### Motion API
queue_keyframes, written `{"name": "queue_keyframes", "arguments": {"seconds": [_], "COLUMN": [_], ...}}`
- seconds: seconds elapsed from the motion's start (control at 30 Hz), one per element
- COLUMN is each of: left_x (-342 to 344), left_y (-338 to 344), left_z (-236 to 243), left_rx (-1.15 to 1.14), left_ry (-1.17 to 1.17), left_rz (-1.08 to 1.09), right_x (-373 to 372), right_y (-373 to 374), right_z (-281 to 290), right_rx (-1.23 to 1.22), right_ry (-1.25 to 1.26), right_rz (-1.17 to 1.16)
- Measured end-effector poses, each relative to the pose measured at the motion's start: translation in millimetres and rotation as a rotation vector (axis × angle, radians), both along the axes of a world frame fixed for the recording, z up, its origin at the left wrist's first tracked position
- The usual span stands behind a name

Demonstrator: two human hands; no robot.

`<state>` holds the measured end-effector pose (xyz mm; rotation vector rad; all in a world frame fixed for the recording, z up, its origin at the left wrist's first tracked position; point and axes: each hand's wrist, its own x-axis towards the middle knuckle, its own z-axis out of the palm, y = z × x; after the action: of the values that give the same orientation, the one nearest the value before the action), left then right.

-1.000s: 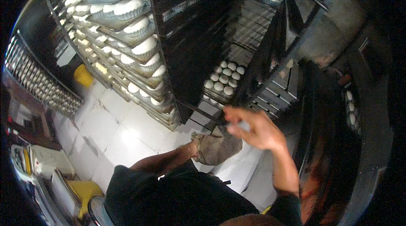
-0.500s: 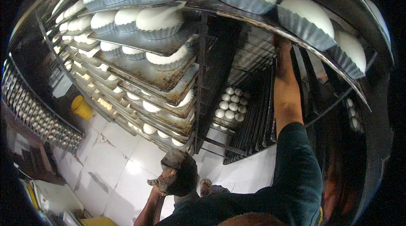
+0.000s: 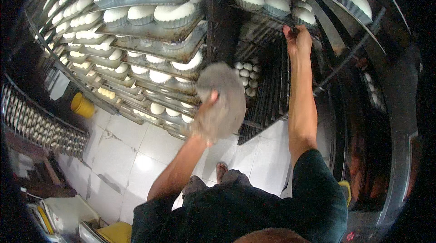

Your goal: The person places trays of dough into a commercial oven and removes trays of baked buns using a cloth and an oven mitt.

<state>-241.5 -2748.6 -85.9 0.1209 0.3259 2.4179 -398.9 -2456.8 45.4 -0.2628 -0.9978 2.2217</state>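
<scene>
My right hand [image 3: 299, 42] reaches up and forward, its fingers closed on the near edge of a dark baking tray [image 3: 259, 14]. On that tray stand several pale, domed dough pieces [image 3: 277, 3] in fluted tins. In my left hand [image 3: 210, 101] is a thick grey-brown cloth [image 3: 223, 90], blurred by motion, with the thumb showing across it. The cloth hangs in front of the gap beside the left rack, below the tray and apart from it.
A tall rack [image 3: 159, 45] at the left carries many trays of dough in tins. Dark stacked trays [image 3: 268, 88] stand at the middle. Another rack [image 3: 41, 120] is at the far left, near a yellow bucket [image 3: 82, 105]. Tray corners and a metal bar [image 3: 349, 56] jut out at the right.
My left hand has risen and moved forward with the cloth. The right hand, partly hidden before, now shows at the edge of a dough-filled tray that has come into sight. The view has shifted.
</scene>
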Motion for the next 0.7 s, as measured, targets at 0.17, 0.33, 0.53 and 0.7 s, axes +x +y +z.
{"name": "queue_keyframes", "arguments": {"seconds": [0.17,0.33,0.53,0.7], "left_x": [-59,-19,80,181], "left_y": [-1,-32,-114,-189], "left_z": [18,39,-6,-38], "left_rx": [-0.19,-0.33,-0.341,-0.364], "left_ry": [0.72,0.575,0.426,0.298], "left_rz": [0.338,0.409,0.276,0.136], "right_x": [138,278,401,497], "right_y": [-62,-116,-195,-239], "right_z": [-6,-9,-5,-26], "right_rx": [0.094,0.154,0.134,0.027], "right_ry": [0.099,0.106,0.167,0.184], "right_rz": [0.138,0.214,0.121,-0.052]}}
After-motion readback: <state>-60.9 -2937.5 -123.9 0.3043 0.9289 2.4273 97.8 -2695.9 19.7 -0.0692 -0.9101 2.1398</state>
